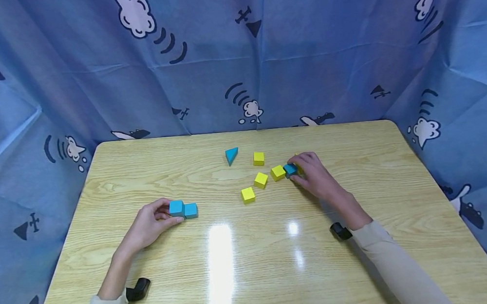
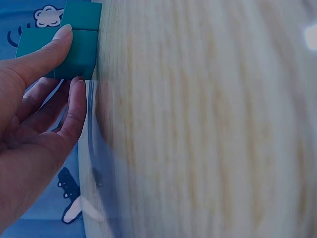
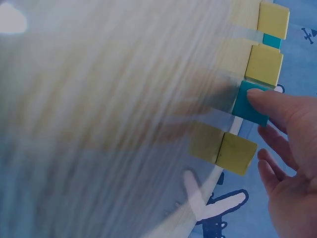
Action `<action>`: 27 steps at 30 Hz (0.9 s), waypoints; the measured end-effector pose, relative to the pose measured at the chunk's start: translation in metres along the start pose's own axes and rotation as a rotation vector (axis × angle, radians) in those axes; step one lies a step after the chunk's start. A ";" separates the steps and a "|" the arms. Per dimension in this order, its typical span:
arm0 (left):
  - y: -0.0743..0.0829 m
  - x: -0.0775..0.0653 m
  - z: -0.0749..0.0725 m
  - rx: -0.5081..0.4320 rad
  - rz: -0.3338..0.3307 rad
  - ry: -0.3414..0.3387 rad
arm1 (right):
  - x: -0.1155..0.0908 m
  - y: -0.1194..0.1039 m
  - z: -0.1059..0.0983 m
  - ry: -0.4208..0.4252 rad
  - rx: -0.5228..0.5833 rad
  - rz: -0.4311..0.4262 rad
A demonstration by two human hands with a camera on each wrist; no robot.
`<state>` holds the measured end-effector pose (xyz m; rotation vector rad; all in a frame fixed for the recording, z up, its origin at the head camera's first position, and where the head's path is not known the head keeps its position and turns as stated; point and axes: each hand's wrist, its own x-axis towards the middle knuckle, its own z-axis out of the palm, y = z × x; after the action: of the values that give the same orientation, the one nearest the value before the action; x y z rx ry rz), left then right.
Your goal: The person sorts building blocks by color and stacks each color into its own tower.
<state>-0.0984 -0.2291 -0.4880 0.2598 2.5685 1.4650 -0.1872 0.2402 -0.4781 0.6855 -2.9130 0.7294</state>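
My left hand (image 1: 151,224) pinches blue cubes at the left with thumb and fingers. In the left wrist view, one blue cube (image 2: 34,42) sits on another (image 2: 77,54), the thumb lies across their seam, and a third blue cube (image 2: 81,16) stands beside the lower one. My right hand (image 1: 316,177) pinches a blue cube (image 1: 290,169) between thumb and fingers. Close against that cube is a yellow cube (image 1: 278,172). On its other side, a yellow cube (image 3: 237,153) stands a small gap away, mostly hidden by the hand in the head view.
More yellow cubes, one at the back (image 1: 259,158), one in the middle (image 1: 261,180) and one nearer (image 1: 248,195), stand between the hands. A blue triangular block (image 1: 231,156) lies farther back. Blue patterned cloth (image 1: 211,86) surrounds the wooden table (image 1: 161,169).
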 end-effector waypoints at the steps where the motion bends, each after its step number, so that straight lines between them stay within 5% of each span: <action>1: 0.000 0.000 0.000 0.003 -0.001 0.000 | 0.000 0.001 0.000 -0.005 -0.002 0.003; 12: 0.000 0.000 0.000 0.009 -0.008 -0.008 | -0.002 -0.002 -0.005 0.008 0.057 0.036; 27: -0.001 0.000 -0.001 -0.001 -0.011 -0.005 | 0.002 -0.031 -0.012 0.069 0.346 0.031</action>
<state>-0.0991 -0.2303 -0.4887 0.2484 2.5609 1.4602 -0.1756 0.2202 -0.4541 0.6252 -2.7668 1.2523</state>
